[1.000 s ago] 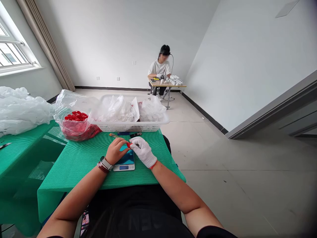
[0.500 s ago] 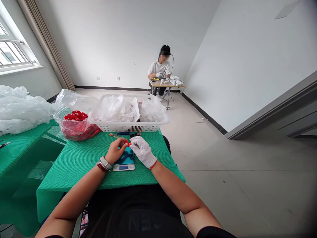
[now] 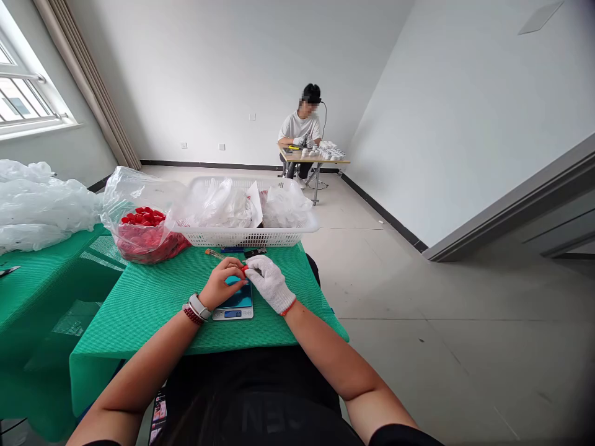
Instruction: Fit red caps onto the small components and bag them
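Beyond the scale [image 3: 233,303], a clear plastic bag [image 3: 121,186] holds red pieces [image 3: 144,218].

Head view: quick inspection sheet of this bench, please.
Surface: green mesh cloth over the table.
Job's things: red plastic part; digital scale under the hands; clear bag of red parts.
Clutter: white plastic basket of plastic bags; orange-handled tool.
Grippers: bare left hand and gloved right hand both at the red plastic part.
Cables: thin black cable beside the co-worker.
Surroundings: co-worker at a desk; tiled floor; curtained window.
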`<act>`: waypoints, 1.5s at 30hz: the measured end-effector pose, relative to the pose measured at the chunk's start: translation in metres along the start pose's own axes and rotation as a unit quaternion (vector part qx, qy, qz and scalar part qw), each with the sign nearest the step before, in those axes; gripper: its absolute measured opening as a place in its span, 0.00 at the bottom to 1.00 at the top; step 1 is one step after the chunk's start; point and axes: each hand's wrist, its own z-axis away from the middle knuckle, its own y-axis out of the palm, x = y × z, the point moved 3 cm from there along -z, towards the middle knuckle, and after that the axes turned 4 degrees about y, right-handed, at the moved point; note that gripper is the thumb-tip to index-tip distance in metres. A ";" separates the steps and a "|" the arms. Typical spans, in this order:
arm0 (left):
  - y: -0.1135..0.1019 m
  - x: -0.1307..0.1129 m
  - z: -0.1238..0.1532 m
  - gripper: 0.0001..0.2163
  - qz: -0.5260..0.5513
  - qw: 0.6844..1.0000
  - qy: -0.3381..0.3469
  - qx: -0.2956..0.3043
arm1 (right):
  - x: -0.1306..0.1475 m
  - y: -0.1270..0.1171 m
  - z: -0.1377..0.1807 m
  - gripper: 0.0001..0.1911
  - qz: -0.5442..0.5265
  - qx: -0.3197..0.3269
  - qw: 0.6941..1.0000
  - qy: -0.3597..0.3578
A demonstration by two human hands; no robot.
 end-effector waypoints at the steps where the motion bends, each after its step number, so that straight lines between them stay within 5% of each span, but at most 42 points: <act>1: 0.000 0.000 0.000 0.02 -0.006 1.000 0.002 -0.001 | 0.000 0.000 0.000 0.06 0.000 0.004 1.000 0.003; 13: 0.002 0.007 0.005 0.10 0.085 0.990 -0.112 -0.033 | 0.001 0.001 0.000 0.06 -0.014 0.025 0.999 0.031; 22: 0.001 0.009 0.004 0.10 0.100 0.979 -0.169 -0.046 | 0.009 0.001 -0.001 0.02 -0.023 0.046 0.999 -0.012; 39: 0.000 0.009 0.004 0.11 0.029 0.988 -0.151 -0.013 | 0.002 0.000 0.002 0.03 -0.029 0.016 0.999 -0.004; 45: -0.002 0.010 0.006 0.11 0.046 0.986 -0.151 -0.049 | 0.011 0.000 0.000 0.04 -0.026 0.042 0.999 -0.018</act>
